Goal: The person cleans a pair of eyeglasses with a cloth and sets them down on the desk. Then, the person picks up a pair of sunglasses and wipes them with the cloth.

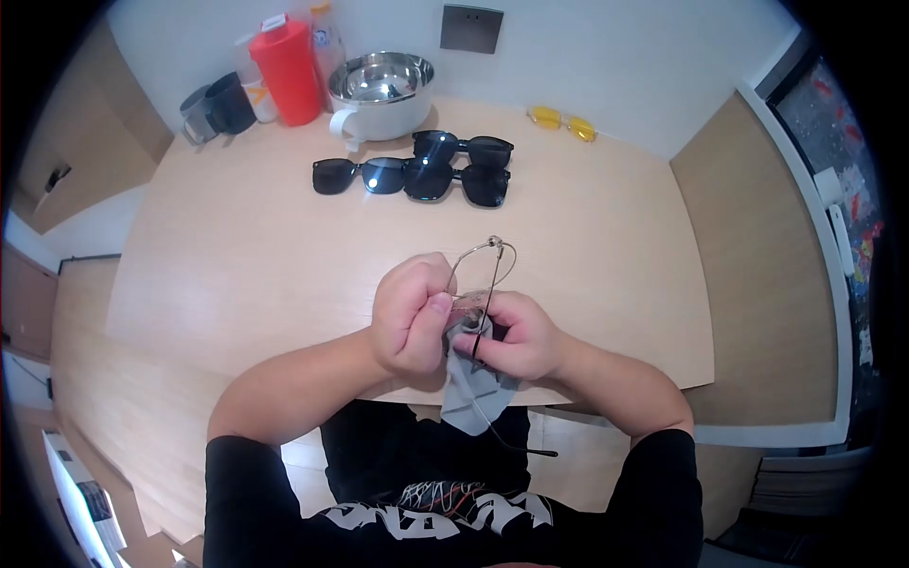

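Your left hand is closed, its thumb and curled fingers gripping the near part of the wire-framed glasses. Your right hand is closed too, pinching a grey cloth bunched against the same glasses, with the thumb laid over the folds. The glasses sit between your two hands, just above the near edge of the worktop, and a rounded rim juts up past your fingers. Whether the right fingertips touch the lens itself, you cannot tell, since the cloth hides them.

The frame is thin, shiny metal, bent into a smooth curve. One slim temple runs down from the hinge towards your right thumb; the other passes in front of the cloth and ends in a dark tip below the worktop's edge. The cloth looks soft and matt, creased near your fingers and hanging in a loose, pointed flap.

Beyond your hands, on the pale, wood-grained worktop, three pairs of sunglasses with glossy dark lenses lie clustered together. Yellow-lensed glasses lie farther back, near the wall. To the left of them stand a white-sided bowl with a mirror-like metal interior, and a smooth red container.
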The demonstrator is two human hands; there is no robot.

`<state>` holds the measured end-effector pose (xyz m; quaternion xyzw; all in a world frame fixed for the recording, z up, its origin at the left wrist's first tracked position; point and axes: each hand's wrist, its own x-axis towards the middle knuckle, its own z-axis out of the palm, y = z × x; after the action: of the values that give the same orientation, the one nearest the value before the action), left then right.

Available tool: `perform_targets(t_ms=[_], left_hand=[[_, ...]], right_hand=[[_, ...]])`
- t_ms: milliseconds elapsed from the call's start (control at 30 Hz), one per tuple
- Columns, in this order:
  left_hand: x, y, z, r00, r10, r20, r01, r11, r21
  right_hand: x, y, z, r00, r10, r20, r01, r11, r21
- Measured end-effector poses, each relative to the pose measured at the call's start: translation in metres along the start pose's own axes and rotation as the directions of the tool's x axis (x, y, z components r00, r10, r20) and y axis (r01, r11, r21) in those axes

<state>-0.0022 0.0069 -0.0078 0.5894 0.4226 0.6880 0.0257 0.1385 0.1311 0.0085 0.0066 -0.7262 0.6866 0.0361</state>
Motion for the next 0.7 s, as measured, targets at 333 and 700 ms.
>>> perform_targets(t_ms=[333, 700], left_hand=[[-0.002, 0.001, 0.005, 1.000, -0.018, 0.008, 0.019, 0.999, -0.051], [-0.002, 0.004, 0.003, 0.997, 0.004, 0.083, 0.001, 0.999, -0.053]], right_hand=[[0.001, -0.008, 0.003, 0.994, 0.103, -0.042, -0.103, 0.995, 0.001], [0.000, -0.002, 0.009, 0.996, 0.018, -0.087, -0.014, 0.999, 0.048]])
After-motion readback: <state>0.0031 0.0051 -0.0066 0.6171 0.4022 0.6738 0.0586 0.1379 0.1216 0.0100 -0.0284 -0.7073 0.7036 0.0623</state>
